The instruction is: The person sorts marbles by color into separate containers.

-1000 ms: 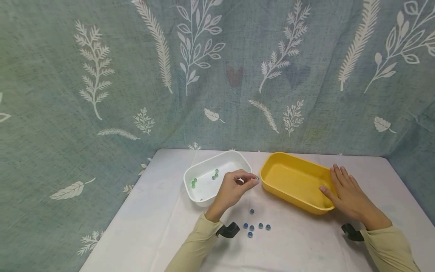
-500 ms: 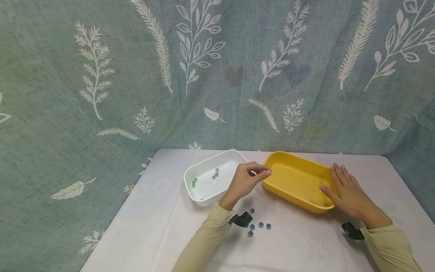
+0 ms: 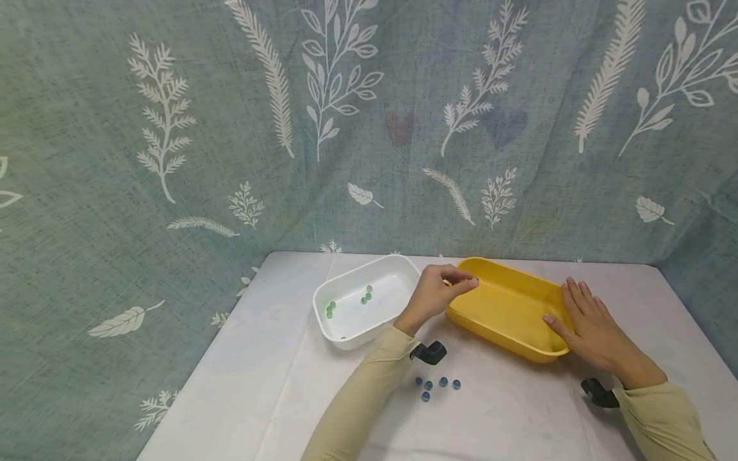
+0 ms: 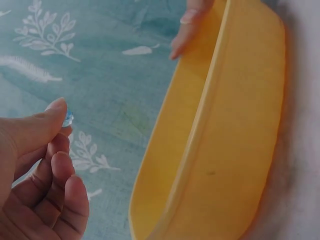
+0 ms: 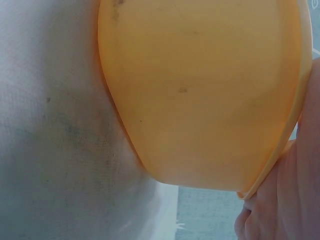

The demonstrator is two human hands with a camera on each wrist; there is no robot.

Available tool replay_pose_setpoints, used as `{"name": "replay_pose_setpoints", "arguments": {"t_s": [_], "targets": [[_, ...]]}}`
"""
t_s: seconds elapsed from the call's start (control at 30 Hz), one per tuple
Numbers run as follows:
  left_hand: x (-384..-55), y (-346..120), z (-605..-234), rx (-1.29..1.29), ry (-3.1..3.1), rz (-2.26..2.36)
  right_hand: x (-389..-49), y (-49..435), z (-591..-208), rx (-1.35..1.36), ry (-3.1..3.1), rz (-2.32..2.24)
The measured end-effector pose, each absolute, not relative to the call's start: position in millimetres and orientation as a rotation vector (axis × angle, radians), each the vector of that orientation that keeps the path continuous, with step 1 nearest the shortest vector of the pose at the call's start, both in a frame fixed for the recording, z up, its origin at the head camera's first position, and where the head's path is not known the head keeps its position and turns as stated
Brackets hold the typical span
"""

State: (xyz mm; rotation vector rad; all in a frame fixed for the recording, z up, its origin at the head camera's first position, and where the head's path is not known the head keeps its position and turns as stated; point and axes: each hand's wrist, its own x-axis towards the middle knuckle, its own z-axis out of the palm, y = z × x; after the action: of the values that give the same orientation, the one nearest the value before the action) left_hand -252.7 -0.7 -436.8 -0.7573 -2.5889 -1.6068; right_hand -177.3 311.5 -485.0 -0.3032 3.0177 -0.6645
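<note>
Between thumb and fingertip, my left hand (image 3: 434,296) pinches a small clear-blue glass marble (image 4: 68,119); the other fingers are curled behind it. In the head view that hand overlaps the left end of a yellow plastic tub (image 3: 507,310), with the marble above the tub's inside. My right hand (image 3: 596,336) rests on the tub's right end, fingers straight and thumb over the rim. The right wrist view has the tub's outer wall (image 5: 200,100) close up, with the fingers along its rim.
A white tub (image 3: 377,264) left of the yellow one contains several green marbles (image 3: 330,309). Several blue marbles (image 3: 428,385) lie on the white cloth in front, below the left wrist's black camera mount (image 3: 429,353). A patterned curtain (image 3: 346,128) hangs behind the table.
My left hand has moved right and away from me with the marble, from beside the white tub to over the yellow tub's left end. The right hand has stayed put.
</note>
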Motion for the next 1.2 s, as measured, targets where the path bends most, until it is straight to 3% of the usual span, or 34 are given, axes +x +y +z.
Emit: {"name": "replay_pose_setpoints", "arguments": {"t_s": [0.47, 1.2], "targets": [[-272, 27, -437, -0.71, -2.704, -1.562, -175, 314, -486, -0.292, 3.018, -0.682], [-290, 48, -443, -0.59, -3.034, -1.008, -177, 313, -485, -0.287, 3.001, -0.691]]}}
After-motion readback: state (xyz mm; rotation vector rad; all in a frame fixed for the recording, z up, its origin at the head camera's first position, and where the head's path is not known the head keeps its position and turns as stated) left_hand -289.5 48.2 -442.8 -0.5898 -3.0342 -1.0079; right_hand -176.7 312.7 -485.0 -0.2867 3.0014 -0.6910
